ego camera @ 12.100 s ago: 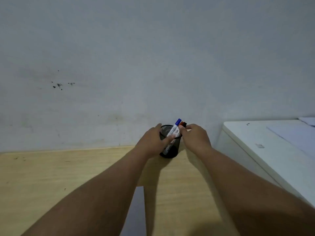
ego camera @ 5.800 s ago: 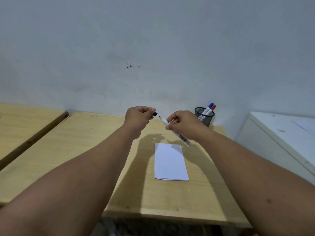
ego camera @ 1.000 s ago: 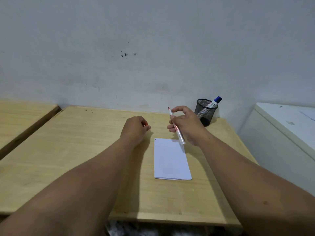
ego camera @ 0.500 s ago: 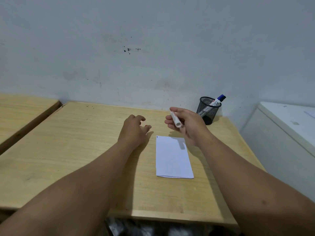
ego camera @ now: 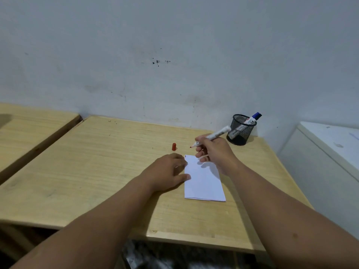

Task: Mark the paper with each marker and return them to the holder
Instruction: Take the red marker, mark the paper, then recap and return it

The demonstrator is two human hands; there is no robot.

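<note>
A folded white paper (ego camera: 204,183) lies on the wooden table (ego camera: 97,171), with a small dark mark at its far left corner. My right hand (ego camera: 213,152) grips an uncapped red marker (ego camera: 215,135), its red tip pointing left just above the paper's far edge. The red cap (ego camera: 174,146) stands on the table beyond my left hand (ego camera: 167,171), which lies flat with its fingers on the paper's left edge. A black mesh holder (ego camera: 241,130) at the back right holds a blue-capped marker (ego camera: 253,118) and another marker, partly hidden.
A second wooden table (ego camera: 29,129) stands to the left across a narrow gap. A white cabinet (ego camera: 330,152) stands to the right of the table. The wall runs right behind the holder.
My left hand set the red cap on the table and came down on the paper's left edge. My right hand turned the marker so its tip points at the paper.
</note>
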